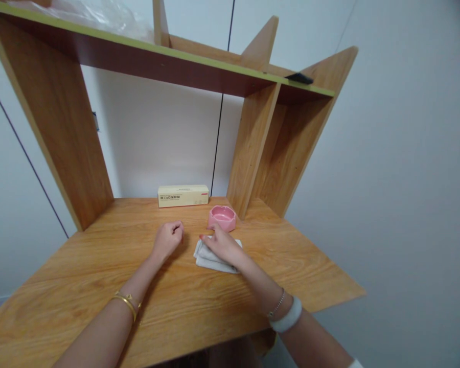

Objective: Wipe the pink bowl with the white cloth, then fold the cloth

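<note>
My left hand [169,237] rests as a loose fist on the wooden desk, with nothing showing in it. Over a folded light grey cloth [214,263] lies my right hand [224,244], its thumb and forefinger spread apart. The forefinger tip reaches the lower front edge of a pink ashtray-like dish [222,219] with a notched rim; whether it touches is hard to tell. The other right-hand fingers are hidden beneath the hand. The dish stands upright just behind the cloth.
A long cream box [183,196] with printed lettering stands at the back of the desk [168,306]. Wooden shelving rises behind, with an upright divider [253,153] right of the dish. Clear plastic wrap [99,18] and a dark flat object [299,77] lie on the upper shelf.
</note>
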`<state>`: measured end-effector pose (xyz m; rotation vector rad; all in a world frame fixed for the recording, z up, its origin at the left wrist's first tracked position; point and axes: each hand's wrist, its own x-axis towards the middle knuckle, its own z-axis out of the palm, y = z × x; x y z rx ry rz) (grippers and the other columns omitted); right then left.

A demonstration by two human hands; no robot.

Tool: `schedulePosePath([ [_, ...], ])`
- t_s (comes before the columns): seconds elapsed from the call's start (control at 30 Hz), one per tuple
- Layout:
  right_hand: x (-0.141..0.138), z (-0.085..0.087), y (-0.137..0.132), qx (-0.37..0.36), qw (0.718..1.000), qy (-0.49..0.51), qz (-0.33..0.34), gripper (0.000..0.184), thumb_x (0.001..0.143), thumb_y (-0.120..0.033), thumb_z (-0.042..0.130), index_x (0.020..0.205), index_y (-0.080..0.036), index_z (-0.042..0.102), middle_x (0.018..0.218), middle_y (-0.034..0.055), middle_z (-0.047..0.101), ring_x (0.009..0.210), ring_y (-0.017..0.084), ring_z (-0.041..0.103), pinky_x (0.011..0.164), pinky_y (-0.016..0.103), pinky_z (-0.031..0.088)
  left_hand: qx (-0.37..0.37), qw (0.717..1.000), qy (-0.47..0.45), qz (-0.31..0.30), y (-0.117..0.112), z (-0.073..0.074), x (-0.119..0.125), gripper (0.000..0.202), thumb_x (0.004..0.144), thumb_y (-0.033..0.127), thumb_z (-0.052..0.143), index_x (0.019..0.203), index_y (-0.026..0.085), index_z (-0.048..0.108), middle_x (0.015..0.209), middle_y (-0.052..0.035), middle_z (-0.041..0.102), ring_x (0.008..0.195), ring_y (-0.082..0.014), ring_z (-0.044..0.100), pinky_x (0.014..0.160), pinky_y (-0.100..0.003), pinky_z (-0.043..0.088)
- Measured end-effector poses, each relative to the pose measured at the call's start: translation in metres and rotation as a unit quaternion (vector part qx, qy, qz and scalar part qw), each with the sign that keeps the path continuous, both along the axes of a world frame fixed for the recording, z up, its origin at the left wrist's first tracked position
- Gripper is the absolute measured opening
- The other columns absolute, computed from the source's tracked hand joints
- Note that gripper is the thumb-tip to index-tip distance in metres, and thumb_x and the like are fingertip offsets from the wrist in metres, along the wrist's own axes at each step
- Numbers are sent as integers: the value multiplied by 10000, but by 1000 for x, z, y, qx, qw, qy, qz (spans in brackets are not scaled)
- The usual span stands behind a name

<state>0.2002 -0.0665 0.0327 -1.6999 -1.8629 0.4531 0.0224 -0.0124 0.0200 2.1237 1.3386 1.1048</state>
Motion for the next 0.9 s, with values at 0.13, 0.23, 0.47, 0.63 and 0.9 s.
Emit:
schedulePosePath([
  [0.13, 31, 7, -30, 75, 994, -78, 29, 170, 818, -303, 559, 924, -173, 588, 900, 54, 610, 879, 192, 551, 775, 302, 391, -26, 996, 87, 16, -2, -3, 9, 263, 706, 184, 356, 462, 189, 453, 476, -5, 521, 542, -143, 480, 527, -244, 284],
  [0.23, 48, 0, -58, 91, 971, -211, 60, 293, 734, -276, 654, 1007, -194, 590, 1004, 71, 595, 957, 232, 512, 822, 337, 370, -34, 988, 150, 35, -3, -5, 15, 272, 713, 181, 369, 452, 186, 446, 466, -16, 515, 525, -149, 472, 504, -252, 241],
  [0.47, 81, -22, -69, 110, 928, -357, -15, 245, 787, -37, 445, 902, -169, 616, 880, 85, 625, 839, 225, 488, 742, 321, 329, -31, 985, 166, 19, -7, -7, 15, 290, 722, 178, 363, 446, 188, 450, 457, -15, 498, 509, -149, 461, 508, -255, 238],
  [0.63, 94, -7, -66, 75, 930, -359, 20, 212, 761, -72, 507, 900, -174, 631, 872, 76, 636, 854, 228, 493, 744, 321, 329, -52, 987, 151, 13, -8, -7, 16, 282, 718, 172, 357, 440, 189, 399, 472, -13, 498, 512, -142, 452, 512, -255, 232],
  [0.9, 71, 27, 2, 106, 955, -273, 37, 365, 826, -95, 399, 1142, -133, 576, 1133, 109, 604, 978, 205, 511, 861, 328, 336, -70, 989, 131, -1, -10, -5, 15, 269, 709, 174, 366, 466, 185, 480, 511, -21, 553, 544, -157, 487, 527, -256, 265],
])
